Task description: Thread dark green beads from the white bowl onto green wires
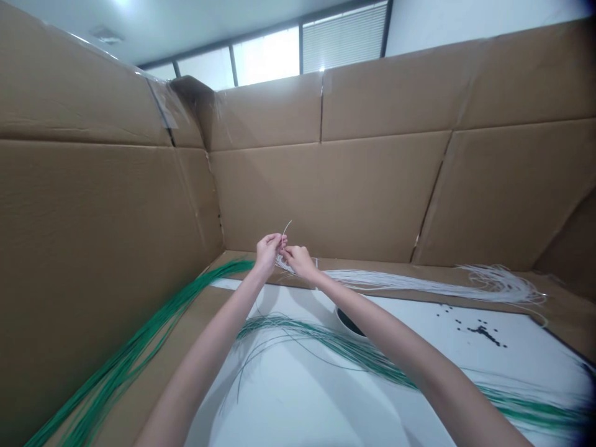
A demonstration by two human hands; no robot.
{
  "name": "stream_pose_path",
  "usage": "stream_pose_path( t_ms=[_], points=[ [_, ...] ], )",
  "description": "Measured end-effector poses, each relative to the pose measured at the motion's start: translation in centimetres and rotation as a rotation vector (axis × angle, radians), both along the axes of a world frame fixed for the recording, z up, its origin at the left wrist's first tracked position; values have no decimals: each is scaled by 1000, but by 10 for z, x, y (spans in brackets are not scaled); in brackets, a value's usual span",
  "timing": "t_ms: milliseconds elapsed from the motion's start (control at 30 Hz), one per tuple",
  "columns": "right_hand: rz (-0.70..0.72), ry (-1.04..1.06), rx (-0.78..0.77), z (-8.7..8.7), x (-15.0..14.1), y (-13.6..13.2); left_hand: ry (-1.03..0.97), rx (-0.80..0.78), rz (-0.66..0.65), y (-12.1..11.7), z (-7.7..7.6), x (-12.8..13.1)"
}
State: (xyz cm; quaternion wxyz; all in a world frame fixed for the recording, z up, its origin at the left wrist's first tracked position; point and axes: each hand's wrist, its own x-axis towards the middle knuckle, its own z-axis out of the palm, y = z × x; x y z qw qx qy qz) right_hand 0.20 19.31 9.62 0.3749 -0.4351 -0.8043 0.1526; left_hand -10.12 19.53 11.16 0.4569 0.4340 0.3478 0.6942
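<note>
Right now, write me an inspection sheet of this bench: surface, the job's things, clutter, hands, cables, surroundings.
Surface: white sheet laid on brown cardboard.
Job's things: thin white wires, with a bundle running right from the hands and one strand standing up between them.
Clutter: green wires across sheet and cardboard; small black bits; round white container, dark inside.
Hands: left hand and right hand both pinching the white wires at the fingertips.
Cables: nothing seen besides the wires.
Surroundings: cardboard walls; window with blinds.
</note>
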Motion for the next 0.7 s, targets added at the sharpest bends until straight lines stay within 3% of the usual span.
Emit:
stream_pose_path(
  t_ms=[300, 400, 533, 700],
  points=[
    [4, 27, -83, -3, 7, -5, -36, -28, -43, 1, -10, 0],
    [61, 245, -97, 0, 8, -2, -23, -30, -56, 1, -13, 1],
    [148, 620, -270, -1, 5, 7, 8, -22, -77, 3, -12, 2],
    [133, 780, -336, 0, 4, 10, 91, -24, -120, 3, -10, 2]
  ],
)
